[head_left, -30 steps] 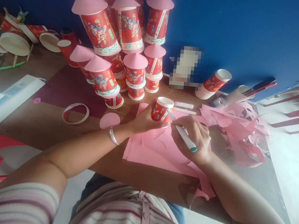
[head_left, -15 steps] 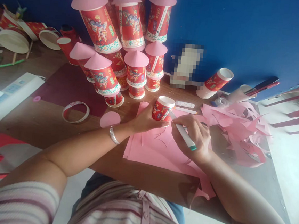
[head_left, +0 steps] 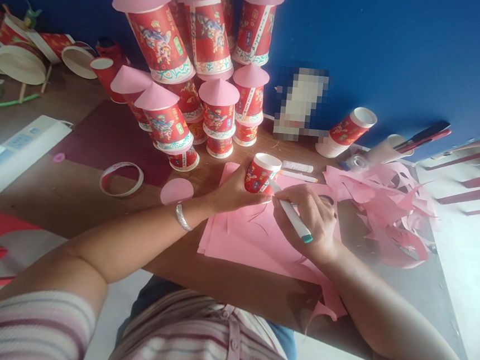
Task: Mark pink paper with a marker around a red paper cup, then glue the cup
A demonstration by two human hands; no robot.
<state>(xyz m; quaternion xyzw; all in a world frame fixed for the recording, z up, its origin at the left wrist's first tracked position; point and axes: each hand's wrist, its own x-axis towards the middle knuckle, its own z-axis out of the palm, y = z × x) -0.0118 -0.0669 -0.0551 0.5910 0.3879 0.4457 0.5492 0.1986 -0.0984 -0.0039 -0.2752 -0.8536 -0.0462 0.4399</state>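
A red printed paper cup [head_left: 257, 178] with a white rim is held upright, slightly tilted, by my left hand [head_left: 233, 191], whose fingers wrap round its left side and base. My right hand [head_left: 309, 215] grips a white marker pen [head_left: 297, 221] with a green end. The pen's tip points at the cup's right side; whether it touches cannot be made out. Pink paper sheets [head_left: 234, 241] lie beneath both hands. Behind the cup rest a white capped marker [head_left: 297, 166] and an orange-and-white marker [head_left: 299, 176].
Stacked red cups with pink cone tops [head_left: 212, 37] stand at the back left. Pink paper scraps [head_left: 388, 210] heap up on the right, beside a cup of pens [head_left: 388, 149]. A cut cup ring [head_left: 121, 179] and a pink disc [head_left: 177, 191] lie left. A white power strip [head_left: 26, 150] is further left.
The right hand and marker have shifted very slightly left and up beside the cup. The left hand keeps its hold, and the cup looks almost unmoved.
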